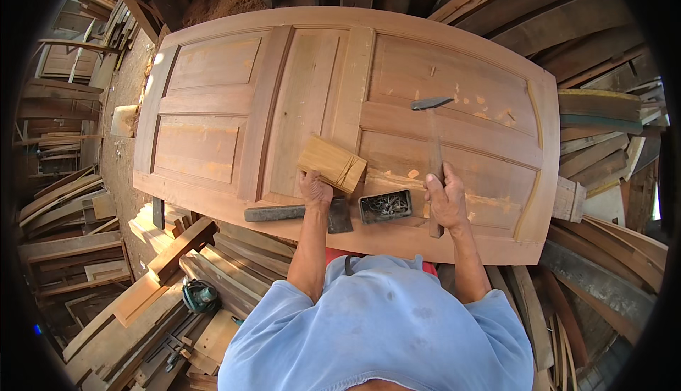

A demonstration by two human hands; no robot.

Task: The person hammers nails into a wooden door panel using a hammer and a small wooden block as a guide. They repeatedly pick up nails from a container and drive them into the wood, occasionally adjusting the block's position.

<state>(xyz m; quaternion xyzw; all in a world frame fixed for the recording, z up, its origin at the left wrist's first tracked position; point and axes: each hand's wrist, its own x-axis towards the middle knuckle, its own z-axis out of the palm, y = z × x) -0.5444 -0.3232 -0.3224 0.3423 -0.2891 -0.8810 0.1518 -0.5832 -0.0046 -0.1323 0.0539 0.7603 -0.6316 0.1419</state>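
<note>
My left hand (315, 189) grips the near edge of a light wooden block (331, 162) with dark lines across one end. In my right hand (447, 197) is the wooden handle of a hammer (432, 103), its narrow metal head pointing away from me above the door. Both hands are over a panelled wooden door (303, 98) lying flat, with patches of orange filler on its panels. Between my hands, a dark open tin (385, 206) holds many small nails. A dark tool (274, 213) lies partly hidden under my left forearm, with a dark flat piece (339, 214) on the other side.
Stacked boards (564, 24) crowd the far right side. Lower left, a green power tool (200, 296) rests among timber offcuts (234, 268). A wooden beam end (569, 199) juts out past the door's right edge. Sawdust (223, 5) is heaped behind the door.
</note>
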